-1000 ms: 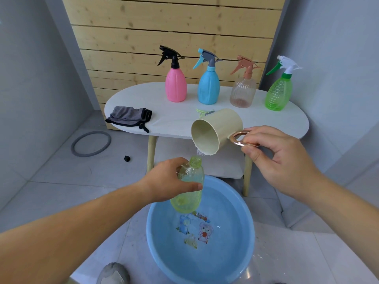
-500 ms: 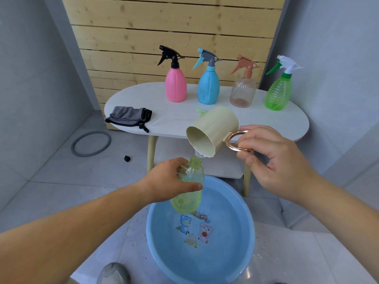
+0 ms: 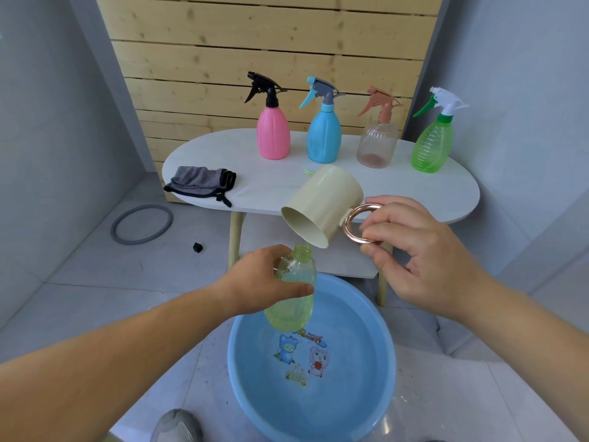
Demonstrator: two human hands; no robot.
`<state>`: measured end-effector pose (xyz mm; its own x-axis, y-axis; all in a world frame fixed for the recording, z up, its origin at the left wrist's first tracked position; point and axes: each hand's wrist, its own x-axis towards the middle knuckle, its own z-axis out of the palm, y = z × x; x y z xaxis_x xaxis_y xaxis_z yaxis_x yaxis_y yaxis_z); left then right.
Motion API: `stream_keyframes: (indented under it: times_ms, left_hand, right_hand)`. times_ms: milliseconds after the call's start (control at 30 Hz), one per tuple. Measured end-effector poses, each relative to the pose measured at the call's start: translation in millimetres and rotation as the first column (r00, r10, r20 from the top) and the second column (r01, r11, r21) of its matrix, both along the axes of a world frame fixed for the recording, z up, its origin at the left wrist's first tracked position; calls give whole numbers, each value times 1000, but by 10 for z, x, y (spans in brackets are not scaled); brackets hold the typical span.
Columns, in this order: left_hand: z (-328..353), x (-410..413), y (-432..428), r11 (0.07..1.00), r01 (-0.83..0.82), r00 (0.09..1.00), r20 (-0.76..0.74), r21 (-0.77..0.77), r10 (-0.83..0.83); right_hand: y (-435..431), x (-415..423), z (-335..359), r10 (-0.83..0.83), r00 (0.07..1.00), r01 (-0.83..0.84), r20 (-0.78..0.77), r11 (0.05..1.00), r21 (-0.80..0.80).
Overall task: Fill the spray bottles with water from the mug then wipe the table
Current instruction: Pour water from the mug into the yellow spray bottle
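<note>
As it hovers over the basin (image 3: 357,403), left hand (image 3: 255,282): fingers wrapped round the uncapped bottle (image 3: 294,304)
Right hand (image 3: 424,260): pinches the ring handle of the tipped mug (image 3: 322,208)

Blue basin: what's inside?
Inside the blue basin: cartoon figures printed on the bottom, apparently under clear water. No loose objects visible. The uncapped bottle, held above by the left hand, covers part of the far side.

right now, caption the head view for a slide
Left hand holds an uncapped yellow-green bottle over a blue basin while the right hand tips a cream mug above its neck.
</note>
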<state>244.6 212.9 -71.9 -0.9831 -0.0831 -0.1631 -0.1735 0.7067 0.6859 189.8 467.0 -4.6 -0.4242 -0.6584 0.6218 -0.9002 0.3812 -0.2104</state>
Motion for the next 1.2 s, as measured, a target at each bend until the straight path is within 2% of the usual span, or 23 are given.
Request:
stream_keyframes:
  times_ms: [67, 133, 200, 267, 333, 433, 567, 700, 800, 1033, 1200]
  left_hand:
    - [-7, -2, -1, 999, -3, 1000, -7, 34, 3]
    - [-14, -15, -5, 992, -13, 1000, -1, 128, 13]
    - [6, -21, -12, 943, -50, 998, 40, 328, 39]
    - [44, -13, -23, 861, -90, 994, 97, 500, 48]
    - [52, 1, -38, 807, -99, 991, 131, 582, 27]
    - [10, 31, -45, 776, -75, 990, 139, 626, -15]
    - [-63, 38, -45, 787, -54, 990, 136, 615, -38]
    - [-236, 8, -26, 792, -114, 988, 152, 600, 27]
    - [-407, -26, 61, 771, -152, 985, 155, 619, 70]
    - [-797, -83, 171, 777, -215, 966, 243, 591, 83]
    - [-1030, -119, 107, 714, -296, 948, 284, 635, 141]
  right_hand:
    - [-27, 34, -17, -47, 990, 58, 134, 995, -81]
    - [-65, 81, -11, -90, 923, 169, 373, 968, -185]
    - [-75, 81, -17, -110, 805, 289, 583, 931, -223]
    - [-61, 40, -64, -108, 692, 369, 714, 903, -222]
    - [-46, 16, -152, -61, 582, 426, 811, 872, -240]
    - [-58, 2, -349, 17, 388, 530, 921, 814, -238]
    - [-110, -78, -713, 0, 164, 594, 986, 798, -98]
    - [-128, -150, -1136, -35, 19, 593, 999, 805, 17]
    - [-170, -165, -1416, -1, -73, 604, 997, 795, 46]
    - [-192, -258, -1890, -23, -140, 563, 990, 820, 98]
    - [-137, -303, -2351, -259, -151, 521, 954, 799, 299]
